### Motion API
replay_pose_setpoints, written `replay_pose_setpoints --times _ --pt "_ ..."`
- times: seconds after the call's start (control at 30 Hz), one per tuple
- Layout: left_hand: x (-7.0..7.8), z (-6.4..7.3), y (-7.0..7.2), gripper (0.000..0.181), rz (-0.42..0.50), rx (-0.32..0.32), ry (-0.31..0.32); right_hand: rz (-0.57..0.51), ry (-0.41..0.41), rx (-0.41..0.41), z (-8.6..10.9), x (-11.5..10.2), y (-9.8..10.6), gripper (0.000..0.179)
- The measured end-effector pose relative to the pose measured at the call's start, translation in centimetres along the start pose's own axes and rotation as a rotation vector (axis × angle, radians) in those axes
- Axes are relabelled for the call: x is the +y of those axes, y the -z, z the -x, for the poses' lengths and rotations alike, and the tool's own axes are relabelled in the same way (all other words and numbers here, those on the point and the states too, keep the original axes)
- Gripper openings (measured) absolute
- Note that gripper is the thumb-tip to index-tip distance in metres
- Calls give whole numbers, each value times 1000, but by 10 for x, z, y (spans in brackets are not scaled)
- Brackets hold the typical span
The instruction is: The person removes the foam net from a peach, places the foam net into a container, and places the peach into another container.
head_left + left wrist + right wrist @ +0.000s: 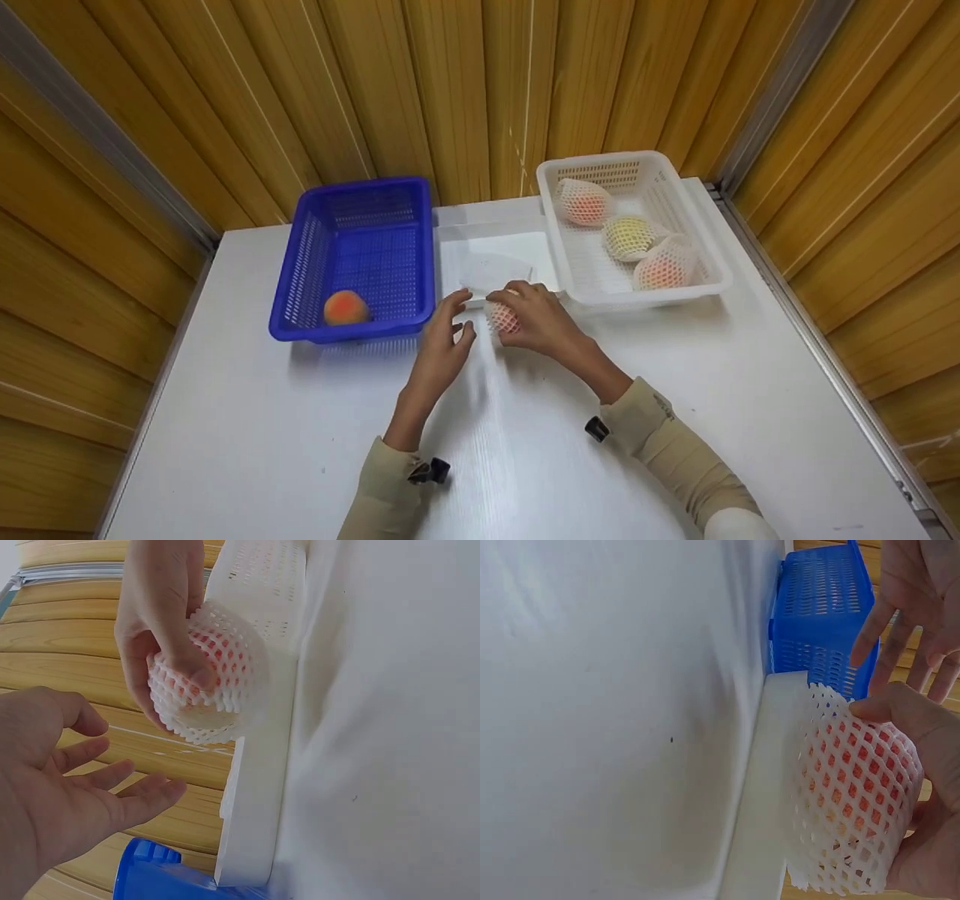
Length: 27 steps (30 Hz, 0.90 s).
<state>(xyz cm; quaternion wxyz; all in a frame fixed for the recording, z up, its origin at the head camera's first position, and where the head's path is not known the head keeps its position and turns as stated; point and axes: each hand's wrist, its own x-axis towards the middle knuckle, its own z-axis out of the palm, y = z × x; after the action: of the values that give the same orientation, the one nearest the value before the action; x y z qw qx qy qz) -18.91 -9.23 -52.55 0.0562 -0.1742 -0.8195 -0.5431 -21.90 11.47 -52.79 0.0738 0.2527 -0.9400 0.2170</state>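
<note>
A peach in a white foam net [503, 316] is in my right hand [544, 321], which grips it over the front edge of the shallow white box. In the right wrist view the thumb and fingers lie around the foam net [855, 795], with reddish fruit showing through the mesh. My left hand [442, 345] is just left of the peach, apart from it, its fingers loosely bent and holding nothing. The left wrist view shows that hand [82, 780] with fingers spread toward the netted peach [214, 675].
A blue basket [427, 262] on the left holds one bare peach [346, 308]. The white basket [637, 296] on the right holds netted fruits: two reddish ones [585, 204] and a yellowish one [628, 238]. Between the baskets sits a shallow white box [491, 229] with a clear film inside.
</note>
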Motion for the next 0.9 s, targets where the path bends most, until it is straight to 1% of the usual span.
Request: replay_pose_setpoints --times 0.1,0.2,0.33,0.43,0.6,0.8,0.9 --pt "0 0 1 47 6 0 -3 29 -2 -26 -1 4 -8 63" --pt "0 0 1 47 5 7 0 34 -1 -46 -2 7 -15 71" --pt "0 0 3 47 0 20 5 -18 -12 -28 -6 8 -26 80" --pt "0 -1 3 46 -7 12 5 -49 -14 -13 -7 8 -33 74" --pt "0 0 3 44 -23 -1 3 -47 -8 -22 -5 7 -41 65" --pt "-2 1 2 43 -40 17 -9 -80 -4 -16 -5 9 -39 62" --pt "-3 2 1 42 -43 12 -17 -86 -5 -22 -2 11 -36 63"
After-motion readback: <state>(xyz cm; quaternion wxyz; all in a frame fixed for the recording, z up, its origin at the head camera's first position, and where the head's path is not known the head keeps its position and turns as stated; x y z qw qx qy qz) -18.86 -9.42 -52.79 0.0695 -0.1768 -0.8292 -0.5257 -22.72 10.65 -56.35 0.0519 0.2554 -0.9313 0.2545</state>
